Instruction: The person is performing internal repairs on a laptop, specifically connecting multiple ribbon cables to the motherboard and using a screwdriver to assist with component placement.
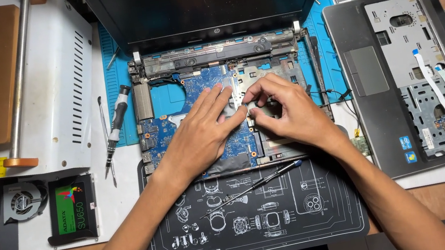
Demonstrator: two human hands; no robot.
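Laptop (218, 56): opened up in front of me on the blue mat (110, 71), its long axis running left to right, dark screen tilted up at the far edge, hinge side pointing away from me; the top cover is off and the insides lie bare

Motherboard (159, 129): blue board lying flat across the open base, long side left to right, with a grey metal heat sink block at its left end and a dusty grey bar along the hinge edge

Palmrest cover (407, 116): grey shell set apart to my right, underside up, white ribbon cables trailing over it

Black work mat (250, 237): nearest me, printed with white line drawings, under the laptop's front edge

My left hand (198, 137): laid flat on the board's middle, fingers spread and pressing down on a grey patch, not closed round anything

My right hand (287, 111): just beside the left, fingertips curled down into the metal frame right of centre; I cannot tell whether they pinch anything

Solid-state drive (74, 208): black and green, flat, far left of my arms

Fan (23, 200): small, round, just left of the drive

Screwdriver (116, 122): left of the laptop, tip towards me

Pen tool (267, 175): thin, lying slantwise on the black mat below my wrists
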